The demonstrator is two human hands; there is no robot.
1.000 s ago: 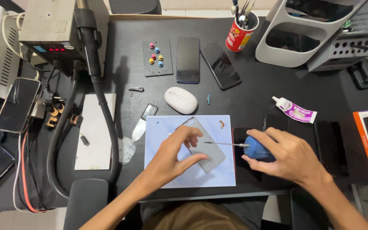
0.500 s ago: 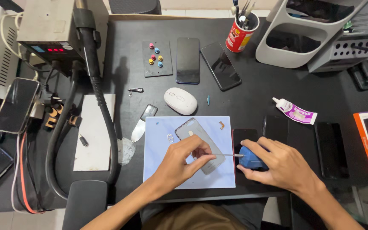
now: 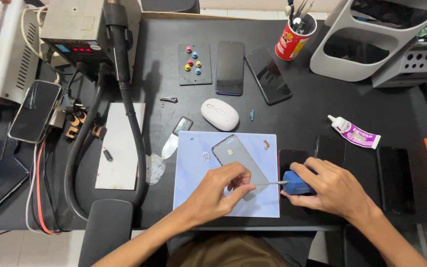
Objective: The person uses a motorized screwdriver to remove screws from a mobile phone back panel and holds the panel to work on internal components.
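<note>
Across the black workbench [image 3: 322,113] in front of me, the biggest things sit at the edges: a grey hot-air station [image 3: 75,29] at the far left with its thick black hose [image 3: 129,128] looping down toward me, and a pale plastic organiser [image 3: 366,44] at the far right. Closer to the middle lies a white slab [image 3: 119,148], then the light-blue work mat [image 3: 193,183] where my hands are busy. On that mat rests a grey phone back cover [image 3: 235,155], lying flat and tilted, its near end hidden under my left hand [image 3: 221,190]. Two dark phones [image 3: 230,66] lie side by side at the far edge of the bench, beside a small black pad with coloured pins [image 3: 193,64] and a red cup of tools [image 3: 292,42]. A white oval case [image 3: 219,114] sits just beyond the mat, and a small glue tube [image 3: 354,132] lies to the right. My right hand [image 3: 334,190] is closed around the blue handle of a small screwdriver [image 3: 295,183], its thin metal shaft pointing left. My left hand has its fingertips pinched together at the tip of that shaft, over the cover; whether they hold a screw I cannot tell. Both hands are close together, joined only by the tool.
</note>
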